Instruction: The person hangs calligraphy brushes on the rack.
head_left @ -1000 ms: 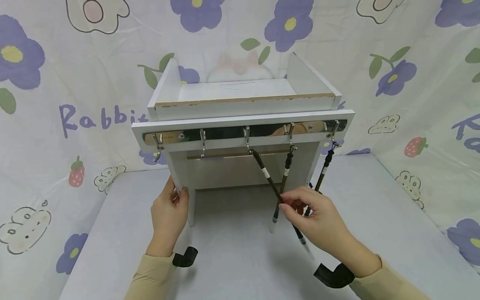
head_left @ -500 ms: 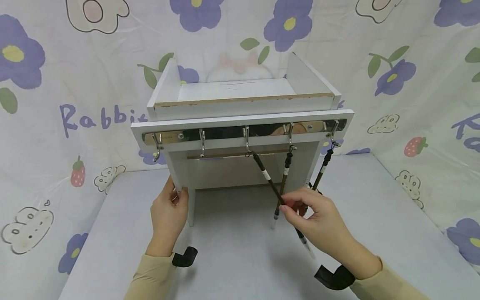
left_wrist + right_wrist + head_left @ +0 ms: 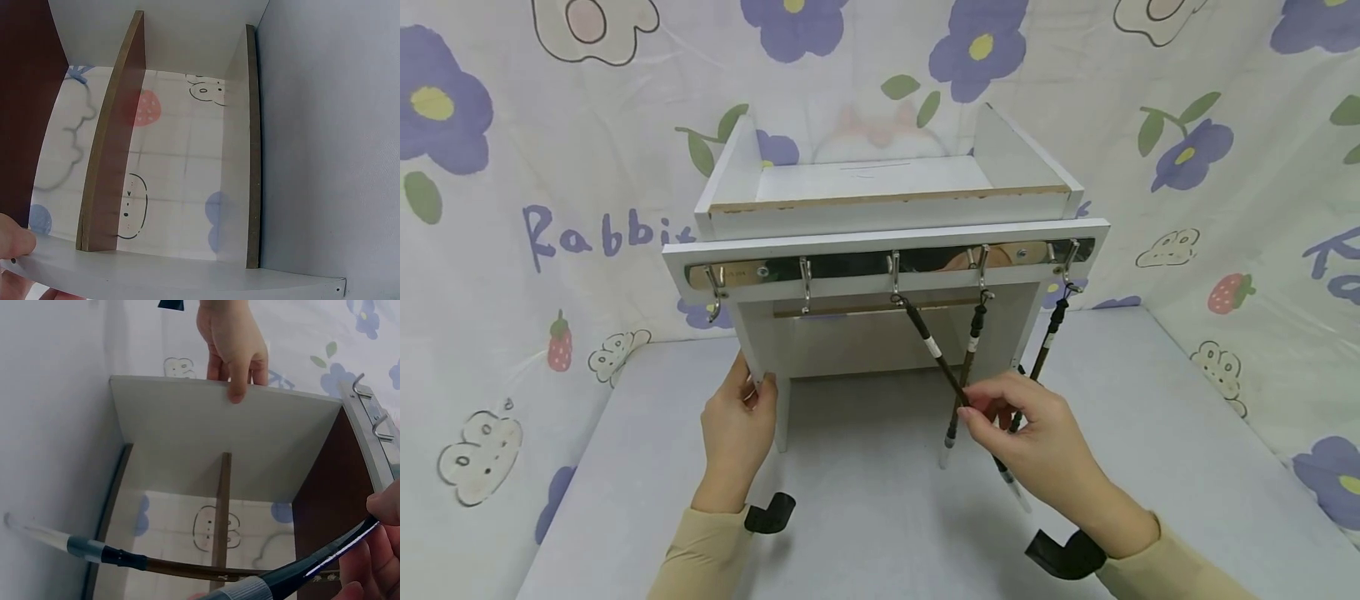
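Observation:
A white wooden rack (image 3: pixel 820 227) bears a shiny strip of several metal hooks (image 3: pixel 894 268). My left hand (image 3: pixel 737 437) grips the rack's left side panel (image 3: pixel 231 434), thumb on the inner face and fingers outside. My right hand (image 3: pixel 1037 437) pinches the handle of a dark calligraphy brush (image 3: pixel 931 345) between thumb and fingers. That brush slants, its cord loop at the lower end of the middle hook and its clear-capped tip pointing down right. A second brush (image 3: pixel 973 333) hangs from the neighbouring hook, crossing behind it. The third brush (image 3: pixel 1049 340) hangs at the far right, partly hidden by my hand.
The rack stands on a white tabletop (image 3: pixel 857 517), with an open tray (image 3: pixel 868 179) on top. The two left hooks (image 3: pixel 806 287) bear nothing. A printed cloth (image 3: pixel 1247 192) with flowers and rabbits hangs behind and at both sides.
Both hands stay nearly in place. The held brush's loop end shifts slightly up at the middle hook. The second brush sways a little. The left part of the cloth has shifted right.

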{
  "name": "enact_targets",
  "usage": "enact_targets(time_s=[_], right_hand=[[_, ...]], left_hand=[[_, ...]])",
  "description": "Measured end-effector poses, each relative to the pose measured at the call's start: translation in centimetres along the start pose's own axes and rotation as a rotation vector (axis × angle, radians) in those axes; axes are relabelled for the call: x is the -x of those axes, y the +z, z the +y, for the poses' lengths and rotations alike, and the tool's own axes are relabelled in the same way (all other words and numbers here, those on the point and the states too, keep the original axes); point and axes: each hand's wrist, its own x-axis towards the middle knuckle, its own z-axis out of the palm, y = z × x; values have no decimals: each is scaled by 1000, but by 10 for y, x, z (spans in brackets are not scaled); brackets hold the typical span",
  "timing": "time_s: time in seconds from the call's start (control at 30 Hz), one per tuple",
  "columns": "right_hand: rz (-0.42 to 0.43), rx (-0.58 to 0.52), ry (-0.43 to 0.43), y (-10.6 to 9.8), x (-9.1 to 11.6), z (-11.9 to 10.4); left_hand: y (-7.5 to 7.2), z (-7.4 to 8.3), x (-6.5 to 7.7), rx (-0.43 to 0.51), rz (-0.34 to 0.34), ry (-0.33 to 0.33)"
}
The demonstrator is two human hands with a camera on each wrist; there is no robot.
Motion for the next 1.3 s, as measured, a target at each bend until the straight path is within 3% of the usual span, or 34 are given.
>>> enact_targets(time_s=[0.5,0.8,1.13,1.3], right_hand=[[-18,-5,-5,3,5,4],[47,26,-32,4,4,4],[84,50,-53,2,-5,-26],[69,54,-47,4,-2,-14]], left_hand=[[-1,1,1,-10,1,0],[-1,3,0,-11,-4,0],[-1,3,-1,-13,3,9],[-1,4,0,-9,1,6]])
